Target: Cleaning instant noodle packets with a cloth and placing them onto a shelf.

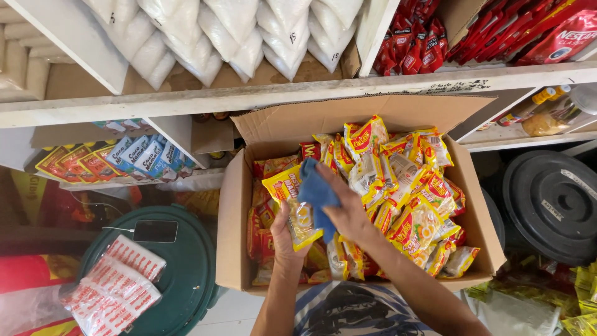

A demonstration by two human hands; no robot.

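An open cardboard box (231, 205) stands below the shelves, filled with several yellow and red snack packets (410, 186). My left hand (285, 233) holds one yellow packet (287, 190) upright over the box's left side. My right hand (347, 208) presses a blue cloth (316, 193) against that packet's face. Both forearms reach in from the bottom of the view.
A green drum lid (186, 274) at lower left carries a phone (155, 231) and red-and-white packets (118, 286). A black lid (550, 202) lies at right. White shelves (186, 96) above hold white bags (236, 31), red sachets (423, 37) and small colourful packets (118, 155).
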